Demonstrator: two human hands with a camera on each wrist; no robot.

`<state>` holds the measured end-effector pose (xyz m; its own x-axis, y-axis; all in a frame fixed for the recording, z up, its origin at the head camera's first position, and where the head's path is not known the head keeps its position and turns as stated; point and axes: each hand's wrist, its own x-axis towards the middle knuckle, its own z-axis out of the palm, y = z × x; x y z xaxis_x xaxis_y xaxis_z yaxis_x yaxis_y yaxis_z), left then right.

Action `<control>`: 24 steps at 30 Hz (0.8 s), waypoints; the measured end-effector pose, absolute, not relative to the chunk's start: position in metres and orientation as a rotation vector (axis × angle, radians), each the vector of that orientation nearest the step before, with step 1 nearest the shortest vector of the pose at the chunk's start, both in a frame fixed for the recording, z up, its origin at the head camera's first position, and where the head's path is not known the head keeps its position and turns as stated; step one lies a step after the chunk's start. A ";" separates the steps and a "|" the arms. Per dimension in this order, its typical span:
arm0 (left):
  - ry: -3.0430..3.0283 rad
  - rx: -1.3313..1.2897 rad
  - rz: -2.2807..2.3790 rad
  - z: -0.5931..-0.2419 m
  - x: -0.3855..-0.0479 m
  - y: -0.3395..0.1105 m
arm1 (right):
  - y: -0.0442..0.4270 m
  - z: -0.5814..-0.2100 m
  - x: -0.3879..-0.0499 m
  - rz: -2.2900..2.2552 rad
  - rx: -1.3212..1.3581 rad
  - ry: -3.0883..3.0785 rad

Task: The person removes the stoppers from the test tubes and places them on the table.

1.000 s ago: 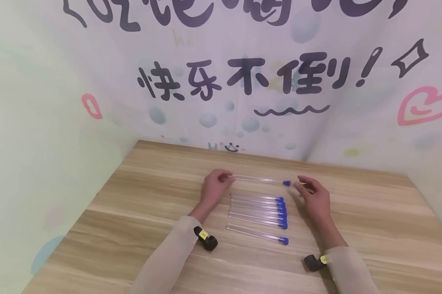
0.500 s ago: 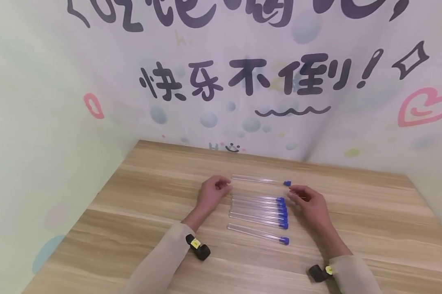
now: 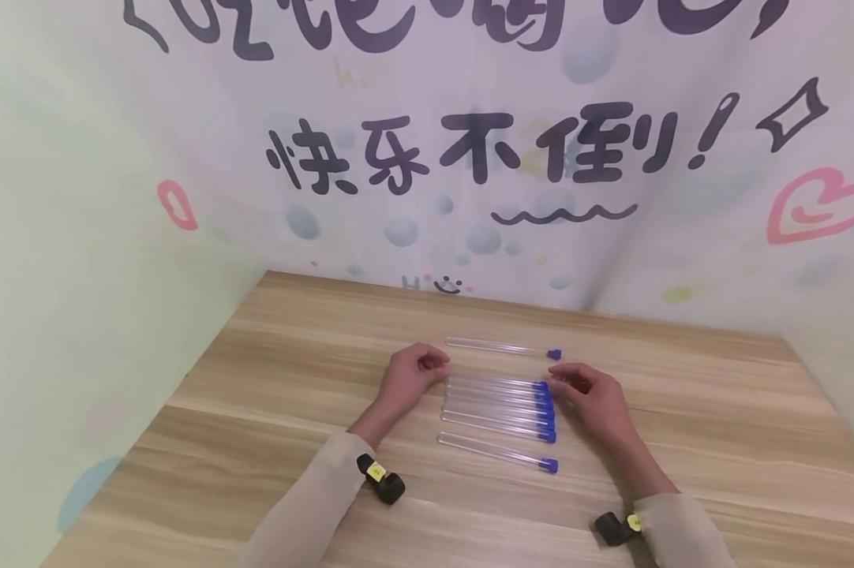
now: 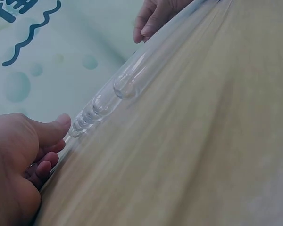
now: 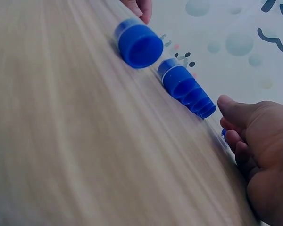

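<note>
From over here I see my left hand (image 3: 411, 379) loosely bent, with nothing in it, just beside the round ends of a row of thin, clear, glassy tubes (image 3: 494, 404). My right hand (image 3: 599, 401) is loose and holds nothing too, near their round blue caps (image 3: 546, 405). One tube (image 3: 494, 453) lies apart in front, another (image 3: 489, 345) behind, all on the light wooden bench (image 3: 292, 371). I think I should push both ends softly together, so nothing rolls.
</note>
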<state>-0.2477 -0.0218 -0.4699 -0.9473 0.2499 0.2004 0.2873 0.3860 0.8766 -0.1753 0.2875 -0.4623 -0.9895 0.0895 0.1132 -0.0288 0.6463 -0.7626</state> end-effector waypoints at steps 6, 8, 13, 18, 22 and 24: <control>-2.580 -0.526 -1.665 -0.471 -0.248 -0.022 | 0.288 -0.465 -0.176 1.191 -0.018 -2.750; -2.586 -0.527 -1.658 -0.471 -0.247 -0.022 | 0.288 -0.466 -0.176 1.174 0.000 -2.747; -2.594 -0.563 -1.620 -0.470 -0.247 -0.021 | 0.287 -0.465 -0.176 1.142 0.048 -2.734; -2.621 -0.599 -1.557 -0.470 -0.248 -0.020 | 0.286 -0.464 -0.177 1.116 0.126 -2.703; -2.648 -0.617 -1.498 -0.470 -0.249 -0.020 | 0.284 -0.463 -0.177 1.107 0.155 -2.696; -2.654 -0.622 -1.478 -0.470 -0.249 -0.019 | 0.283 -0.463 -0.177 1.103 0.159 -2.696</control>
<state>-0.2490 -0.0193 -0.4701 -0.9186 0.3239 0.2262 0.3629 0.4653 0.8073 -0.1773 0.2831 -0.4632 -0.9690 -0.0153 0.2465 -0.1837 0.7118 -0.6779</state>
